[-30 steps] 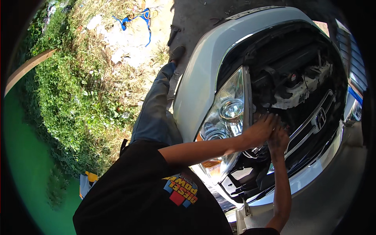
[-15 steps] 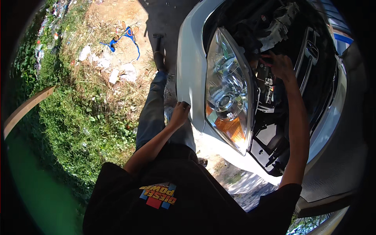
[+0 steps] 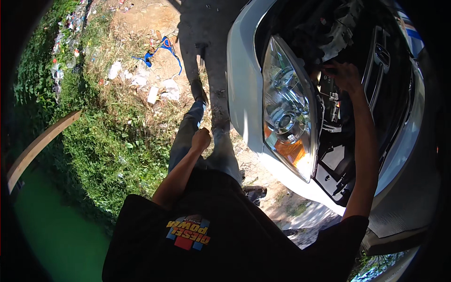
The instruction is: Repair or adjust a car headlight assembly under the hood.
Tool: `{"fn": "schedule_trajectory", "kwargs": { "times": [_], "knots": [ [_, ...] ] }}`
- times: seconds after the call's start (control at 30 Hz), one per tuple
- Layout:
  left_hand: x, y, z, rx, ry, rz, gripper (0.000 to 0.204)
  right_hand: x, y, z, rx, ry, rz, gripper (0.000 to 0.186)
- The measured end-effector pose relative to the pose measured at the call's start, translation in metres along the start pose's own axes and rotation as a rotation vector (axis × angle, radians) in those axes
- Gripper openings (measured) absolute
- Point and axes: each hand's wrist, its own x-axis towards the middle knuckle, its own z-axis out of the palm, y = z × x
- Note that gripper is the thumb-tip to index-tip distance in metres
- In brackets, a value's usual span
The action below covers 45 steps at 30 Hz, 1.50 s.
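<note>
My right hand reaches into the car's engine bay, at the top end of a black car battery. Its fingers are curled at a dark part there; shadow hides what they grip, if anything. Between that arm and the fender is the clear headlight with an amber lower corner. In front of my thighs, away from the white fender, my left hand is closed in a fist. Whatever it may hold is hidden.
The car's grille lies beyond my right forearm. On my left are green weeds, scattered litter, a blue strap-like item on dirt, and a curved wooden piece. A dark object lies on the ground near the bumper.
My left hand has come away from the fender edge, leftward and closer to my body. My right hand stays by the battery. The whole view has shifted, so the car appears further right.
</note>
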Motion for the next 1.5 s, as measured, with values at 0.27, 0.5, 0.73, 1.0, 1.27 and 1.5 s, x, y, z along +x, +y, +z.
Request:
{"fn": "schedule_trajectory", "kwargs": {
  "times": [0.27,0.5,0.73,1.0,1.27,1.5],
  "knots": [
    [0.018,0.116,0.026,-0.207,0.009,0.503,0.028,-0.001,0.012,0.026,-0.208,0.156,-0.072,0.030],
    [0.001,0.102,0.006,-0.506,-0.329,0.104,0.030,-0.012,-0.019,0.011,-0.477,-0.189,0.248,0.029],
    [-0.022,-0.117,-0.047,-0.532,0.095,-0.310,0.032,-0.029,-0.069,0.011,-0.680,-0.035,0.513,0.030],
    [-0.131,-0.311,-0.061,-0.500,0.163,-0.707,0.031,-0.049,-0.070,0.037,0.082,-0.166,0.523,0.027],
    [-0.056,-0.125,-0.026,-0.804,-0.099,-0.341,0.031,-0.175,0.061,0.151,0.735,0.322,0.463,0.048],
    [-0.091,-0.132,-0.054,-0.724,0.138,-0.268,0.028,-0.161,-0.187,-0.083,1.354,0.633,0.885,0.045]
  ]
}}
